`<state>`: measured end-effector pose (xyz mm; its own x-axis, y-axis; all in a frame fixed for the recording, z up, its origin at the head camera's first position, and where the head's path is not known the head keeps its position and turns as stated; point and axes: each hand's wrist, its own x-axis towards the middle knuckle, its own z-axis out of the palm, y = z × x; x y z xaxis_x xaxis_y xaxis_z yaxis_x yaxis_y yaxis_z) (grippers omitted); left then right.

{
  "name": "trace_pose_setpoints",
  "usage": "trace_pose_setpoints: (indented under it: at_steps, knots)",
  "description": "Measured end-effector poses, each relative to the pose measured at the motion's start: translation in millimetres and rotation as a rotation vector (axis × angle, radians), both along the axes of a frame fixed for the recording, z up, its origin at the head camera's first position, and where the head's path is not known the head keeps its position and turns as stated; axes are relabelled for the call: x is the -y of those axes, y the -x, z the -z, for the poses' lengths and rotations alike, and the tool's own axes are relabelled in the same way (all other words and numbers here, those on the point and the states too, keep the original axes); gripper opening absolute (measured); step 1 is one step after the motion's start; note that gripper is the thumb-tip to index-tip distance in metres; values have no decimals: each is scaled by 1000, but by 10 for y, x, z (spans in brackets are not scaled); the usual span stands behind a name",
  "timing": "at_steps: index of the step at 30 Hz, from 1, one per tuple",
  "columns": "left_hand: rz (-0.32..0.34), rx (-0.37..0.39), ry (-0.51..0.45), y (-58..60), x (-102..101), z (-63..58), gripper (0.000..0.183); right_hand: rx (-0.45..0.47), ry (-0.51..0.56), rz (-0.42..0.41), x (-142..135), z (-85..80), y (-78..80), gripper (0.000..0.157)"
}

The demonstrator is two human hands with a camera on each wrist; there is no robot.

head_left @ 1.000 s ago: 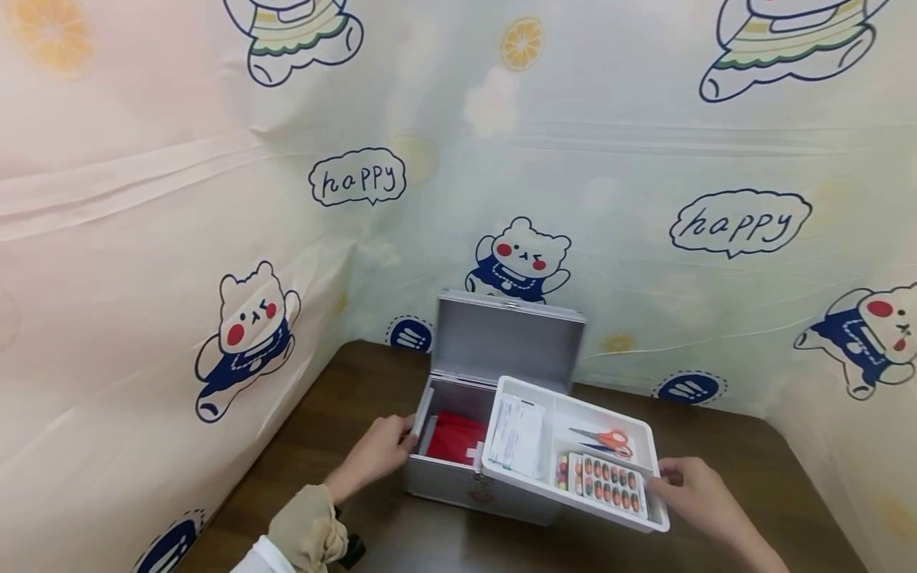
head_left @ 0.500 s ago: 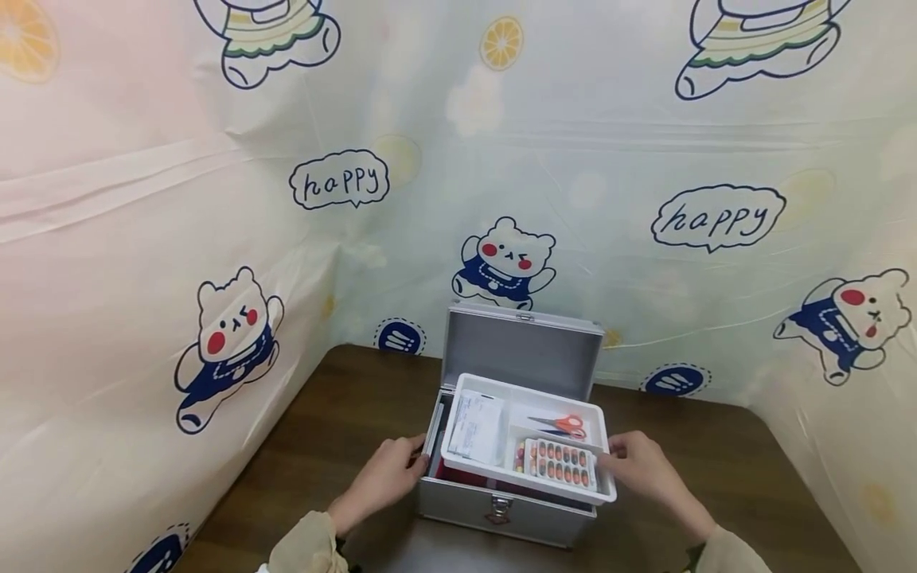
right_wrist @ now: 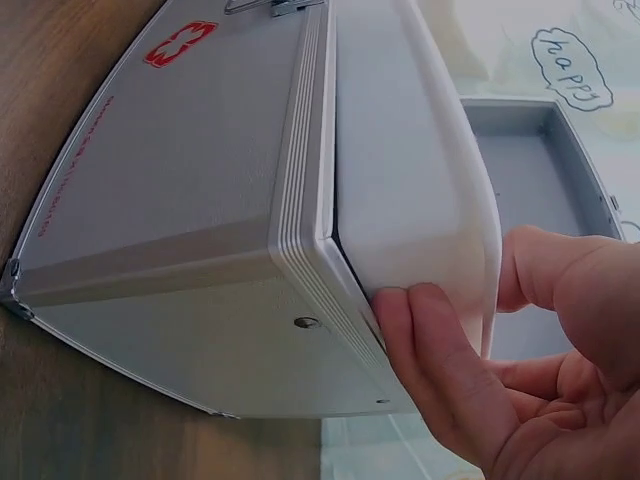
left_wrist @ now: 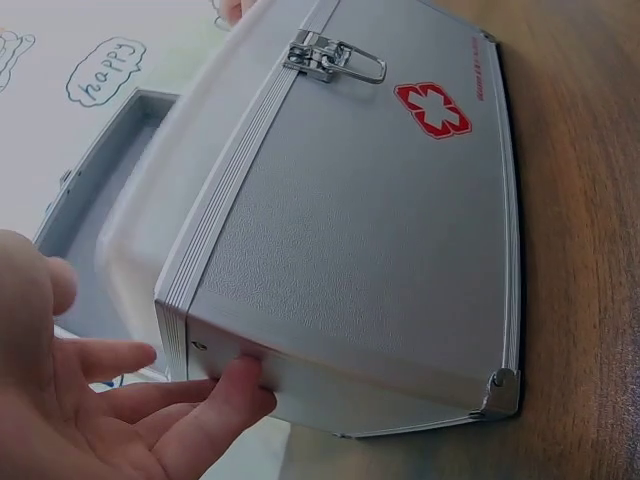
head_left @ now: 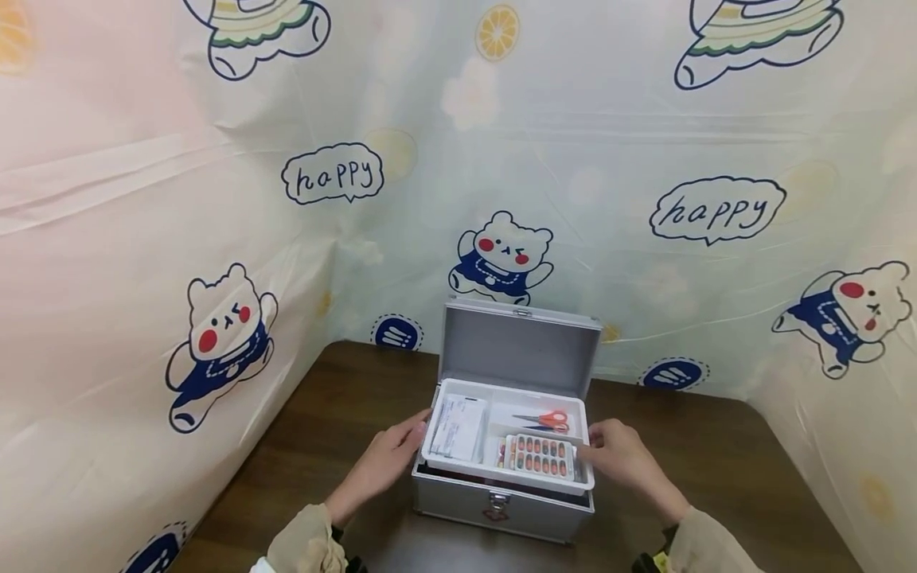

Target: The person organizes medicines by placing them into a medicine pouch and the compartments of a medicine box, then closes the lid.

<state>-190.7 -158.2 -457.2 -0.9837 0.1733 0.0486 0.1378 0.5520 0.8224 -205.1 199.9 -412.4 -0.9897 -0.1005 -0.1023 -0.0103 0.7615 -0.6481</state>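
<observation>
A silver first-aid case [head_left: 458, 500] stands on the table with its lid [head_left: 519, 350] raised. The white tray [head_left: 494, 473] sits at its mouth, its wall still standing above the case rim in the right wrist view. My right hand [head_left: 630, 460] pinches the tray's right edge, thumb at the rim and fingers against the outer wall. With fingertips on the case's left end, my left hand [left_wrist: 150, 400] steadies it, fingers fairly straight. In the tray lie white packets [head_left: 460, 428], orange-handled scissors [head_left: 552, 419] and capsule blister packs [head_left: 539, 456]. The case's inside is mostly hidden under the tray.
The brown wooden table [head_left: 673, 477] extends on both sides of the case. Behind it and to the sides hangs a printed cloth [head_left: 595, 199] with cartoon bears. A metal latch [head_left: 497, 501] hangs on the case front.
My right hand has brought the tray leftward and down from beyond the case's right side to over its opening. The red item inside is now covered. My left hand stays at the left end.
</observation>
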Motion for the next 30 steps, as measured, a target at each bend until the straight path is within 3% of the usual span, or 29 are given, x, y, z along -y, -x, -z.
trace_pose_setpoints:
  at_steps: [5,12,18,22,30]
  knots:
    - [44,-50,29,35,16,50,49,5,-27,-20,58,-42,5,22]
    - [41,-17,31,20,1,50,49,-20,-84,-37,100,-39,-5,44]
    - [32,-10,40,13,-2,44,48,-74,-210,-58,172,-20,-18,36]
    - [24,1,59,21,-8,46,48,-58,-206,-80,190,35,7,42]
    - [51,-15,130,52,-8,11,47,-89,-186,-80,124,131,56,36]
